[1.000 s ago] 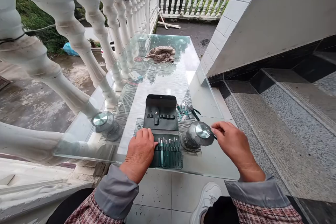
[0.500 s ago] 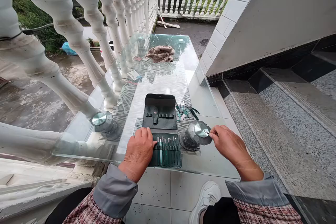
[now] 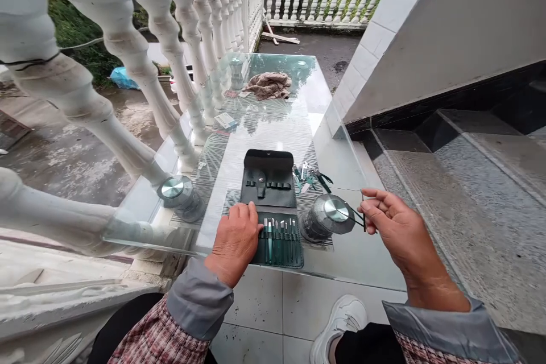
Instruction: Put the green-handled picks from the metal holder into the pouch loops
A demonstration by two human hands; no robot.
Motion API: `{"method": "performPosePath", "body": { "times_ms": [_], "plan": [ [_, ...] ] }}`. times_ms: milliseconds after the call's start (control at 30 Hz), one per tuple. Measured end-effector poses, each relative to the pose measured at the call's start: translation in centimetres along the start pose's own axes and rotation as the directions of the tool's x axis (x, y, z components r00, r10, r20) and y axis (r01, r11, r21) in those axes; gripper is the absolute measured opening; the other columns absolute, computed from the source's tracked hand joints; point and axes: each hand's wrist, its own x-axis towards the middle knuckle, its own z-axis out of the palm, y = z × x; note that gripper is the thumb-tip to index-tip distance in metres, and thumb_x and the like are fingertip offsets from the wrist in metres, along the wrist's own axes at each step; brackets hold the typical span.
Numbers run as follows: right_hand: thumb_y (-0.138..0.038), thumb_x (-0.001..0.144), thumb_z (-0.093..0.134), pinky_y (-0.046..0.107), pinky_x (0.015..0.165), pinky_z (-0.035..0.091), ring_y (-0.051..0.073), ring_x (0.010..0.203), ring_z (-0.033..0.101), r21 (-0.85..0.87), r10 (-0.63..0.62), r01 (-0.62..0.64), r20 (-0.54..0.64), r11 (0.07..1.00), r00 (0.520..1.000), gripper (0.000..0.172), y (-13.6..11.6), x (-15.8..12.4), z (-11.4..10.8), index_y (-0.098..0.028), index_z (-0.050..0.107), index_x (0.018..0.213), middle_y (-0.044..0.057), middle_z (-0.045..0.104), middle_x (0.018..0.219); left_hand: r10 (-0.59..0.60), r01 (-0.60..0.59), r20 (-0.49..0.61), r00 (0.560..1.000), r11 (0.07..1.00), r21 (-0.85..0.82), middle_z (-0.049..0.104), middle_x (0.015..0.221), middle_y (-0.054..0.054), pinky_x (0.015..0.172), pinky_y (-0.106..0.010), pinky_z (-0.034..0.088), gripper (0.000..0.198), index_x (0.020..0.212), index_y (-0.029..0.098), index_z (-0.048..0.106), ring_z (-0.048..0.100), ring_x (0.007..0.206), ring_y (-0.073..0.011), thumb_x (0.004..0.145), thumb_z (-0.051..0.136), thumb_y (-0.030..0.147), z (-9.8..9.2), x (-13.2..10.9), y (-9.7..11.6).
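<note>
A dark green manicure case (image 3: 269,193) lies unfolded on the glass table (image 3: 239,142). Its near flap holds a row of slim metal manicure tools (image 3: 279,239) under elastic loops; the loops on the far flap are unfilled. My left hand (image 3: 236,239) is closed over the near flap's left edge, thumb beside the leftmost tool. To the right of the case, above the glass, my right hand (image 3: 390,222) pinches a slim dark manicure tool (image 3: 364,213) between thumb and fingers. Another thin dark line slants beside it; I cannot tell whether that is a second tool or a reflection.
Nail clippers and green-handled nippers (image 3: 313,176) lie right of the case. Round metal-capped table legs (image 3: 336,209) show under the glass. Farther back are a small box (image 3: 226,120) and a crumpled brown cloth (image 3: 268,86). A white balustrade (image 3: 157,85) runs left; stairs (image 3: 452,182) rise right.
My right hand has moved right and turned, so the thin dark tool in its pinch shows more clearly. My left hand stays on the case. The whole view has shifted slightly.
</note>
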Motion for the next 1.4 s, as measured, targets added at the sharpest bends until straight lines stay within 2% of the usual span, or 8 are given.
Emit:
{"method": "performPosePath", "body": {
  "times_ms": [100,233,433,567,733,1100,1267,1400],
  "plan": [
    [-0.040,0.068,0.066,0.022,0.044,0.041,0.008,0.050,0.046,0.116,0.040,-0.046,0.053,0.992,0.998,0.046,-0.7,-0.9,1.6,-0.018,0.057,0.107,-0.002,0.054,0.069,0.007,-0.007,0.012,1.000,1.000,-0.008,0.057,0.101,-0.016,0.061,-0.030,0.043,0.042,0.128,0.009,0.044,0.054,0.086,-0.0237,0.092,0.038,0.030,-0.1,-0.2,-0.1],
    [-0.042,0.066,0.069,0.022,0.045,0.045,0.009,0.052,0.050,0.183,0.079,-0.112,0.179,0.977,0.981,0.040,-1.5,-1.7,3.8,-0.016,0.061,0.095,0.001,0.058,0.070,-0.002,0.002,0.006,1.000,1.000,-0.018,0.057,0.099,-0.014,0.059,-0.028,0.042,0.040,0.127,0.010,0.044,0.054,0.085,-0.0214,0.090,0.040,0.022,-0.1,-0.8,-0.6],
    [-0.048,0.070,0.064,0.021,0.046,0.045,0.009,0.051,0.053,0.227,0.044,-0.126,0.338,0.966,0.940,0.033,-2.8,-2.3,7.5,-0.017,0.059,0.081,0.002,0.061,0.069,-0.021,0.021,-0.014,1.000,0.999,-0.030,0.057,0.089,-0.012,0.058,-0.029,0.040,0.026,0.107,0.009,0.055,0.053,0.080,-0.0220,0.088,0.038,0.014,0.0,-2.0,-1.9],
    [-0.050,0.071,0.062,0.020,0.043,0.045,0.008,0.047,0.053,0.200,0.053,-0.146,0.407,0.969,0.912,0.035,-3.3,-2.8,10.2,-0.017,0.057,0.080,0.000,0.061,0.066,-0.032,0.033,0.024,0.999,0.999,-0.040,0.057,0.087,-0.011,0.057,-0.030,0.039,0.021,0.101,0.009,0.057,0.052,0.079,-0.0227,0.087,0.043,0.015,0.2,-2.6,-2.8],
    [-0.050,0.069,0.062,0.021,0.043,0.046,0.008,0.046,0.054,0.134,0.050,-0.117,0.425,0.984,0.904,0.036,-3.1,-2.9,12.8,-0.017,0.054,0.081,0.000,0.062,0.065,-0.027,0.028,0.007,1.000,0.998,-0.054,0.057,0.087,-0.010,0.057,-0.030,0.040,0.023,0.107,0.010,0.054,0.052,0.079,-0.0221,0.088,0.042,0.016,0.5,-3.0,-3.2],
    [-0.042,0.076,0.055,0.020,0.040,0.042,0.007,0.042,0.050,0.017,0.025,-0.036,0.448,0.999,0.894,0.027,-2.8,-2.6,14.0,-0.017,0.056,0.083,-0.001,0.061,0.063,0.013,-0.015,-0.076,0.997,1.000,-0.020,0.054,0.082,-0.008,0.055,-0.029,0.040,0.023,0.104,0.009,0.054,0.051,0.074,-0.0204,0.083,0.045,0.010,1.2,-2.9,-2.7],
    [-0.039,0.074,0.055,0.020,0.038,0.041,0.008,0.045,0.050,-0.027,0.029,-0.020,0.405,0.999,0.914,0.023,-2.9,-2.7,14.1,-0.017,0.056,0.080,-0.002,0.056,0.061,0.017,-0.018,-0.100,0.995,1.000,-0.011,0.054,0.080,-0.007,0.054,-0.029,0.040,0.023,0.100,0.009,0.056,0.052,0.072,-0.0205,0.079,0.047,0.006,1.3,-2.7,-2.6],
    [-0.036,0.072,0.054,0.021,0.037,0.041,0.009,0.044,0.050,-0.001,0.034,-0.036,0.368,0.999,0.929,0.028,-2.7,-2.8,14.8,-0.018,0.053,0.094,-0.003,0.055,0.065,0.021,-0.022,-0.099,0.995,1.000,-0.010,0.055,0.081,-0.008,0.054,-0.029,0.040,0.022,0.098,0.009,0.057,0.052,0.073,-0.0209,0.079,0.047,0.006,1.3,-2.5,-2.5]
  ]
}}
